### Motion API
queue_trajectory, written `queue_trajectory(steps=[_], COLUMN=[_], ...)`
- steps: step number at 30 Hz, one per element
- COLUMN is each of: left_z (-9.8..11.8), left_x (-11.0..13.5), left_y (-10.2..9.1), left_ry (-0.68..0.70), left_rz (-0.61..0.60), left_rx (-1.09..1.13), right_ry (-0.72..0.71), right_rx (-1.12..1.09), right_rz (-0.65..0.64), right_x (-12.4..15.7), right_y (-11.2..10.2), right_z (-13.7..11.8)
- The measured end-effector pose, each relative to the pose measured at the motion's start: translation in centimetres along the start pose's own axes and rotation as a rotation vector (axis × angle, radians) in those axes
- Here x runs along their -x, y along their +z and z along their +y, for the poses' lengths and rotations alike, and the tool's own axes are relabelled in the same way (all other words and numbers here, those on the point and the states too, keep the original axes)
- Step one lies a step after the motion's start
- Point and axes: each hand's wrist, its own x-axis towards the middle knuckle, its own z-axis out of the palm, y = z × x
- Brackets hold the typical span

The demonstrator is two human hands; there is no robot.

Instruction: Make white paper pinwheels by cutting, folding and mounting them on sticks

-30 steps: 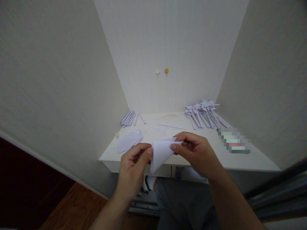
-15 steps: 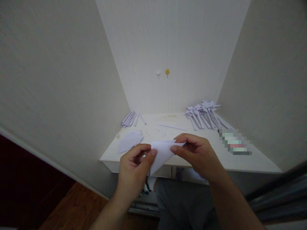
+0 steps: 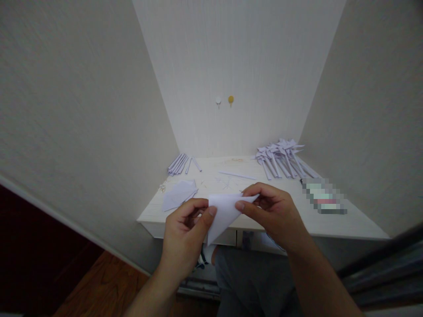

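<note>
A white sheet of paper [image 3: 222, 215], folded into a triangle, is held up in front of the desk's near edge. My left hand [image 3: 188, 233] pinches its left side between thumb and fingers. Its upper right side is gripped by my right hand [image 3: 271, 211], the thumb on the near face and the fingers behind. The triangle's long edge slants from the lower left tip up toward the right hand. Behind my left hand lie several flat white paper pieces [image 3: 178, 193] on the desk.
The white desk [image 3: 330, 226] stands between walls. Rolled paper sticks [image 3: 178, 164] lie back left, a single stick [image 3: 237, 175] mid-desk. Paper pinwheels [image 3: 280, 158] are piled back right, near a blurred-out phone-like object [image 3: 324, 196]. Two hooks, one yellow [image 3: 230, 100], are on the back wall.
The folded paper has shifted very slightly, its right tip showing a little farther out past the right thumb. Both hands keep their grip in almost the same place.
</note>
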Motion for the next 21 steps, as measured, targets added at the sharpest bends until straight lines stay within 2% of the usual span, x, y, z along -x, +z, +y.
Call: queue_trajectory(steps=[4, 7, 9, 13, 15, 17, 21], left_z=[-0.2, -0.3, -0.3, 0.4, 0.8, 1.0, 0.9], left_x=[0.0, -0.1, -0.3, -0.8, -0.9, -1.0, -0.9], left_y=[-0.2, -0.6, -0.9, -1.4, -1.4, -1.4, -1.5], left_ry=[0.009, 0.034, 0.121, 0.381, 0.427, 0.39, 0.164], left_rz=[-0.008, -0.04, -0.108, -0.347, -0.397, -0.356, -0.177], left_rx=[-0.018, -0.098, -0.213, -0.497, -0.554, -0.533, -0.364], right_ry=[-0.02, -0.02, -0.026, -0.098, -0.103, -0.083, -0.049], right_rx=[0.005, 0.027, 0.113, 0.347, 0.361, 0.314, 0.145], right_rz=[0.002, -0.046, -0.11, -0.272, -0.302, -0.26, -0.12], right_x=[0.1, 0.1, 0.2, 0.5, 0.6, 0.7, 0.6], right_y=[-0.2, -0.5, -0.7, -0.8, -0.6, -0.4, -0.3], right_z=[0.0, -0.2, -0.5, -1.5, -1.9, -2.0, -1.4])
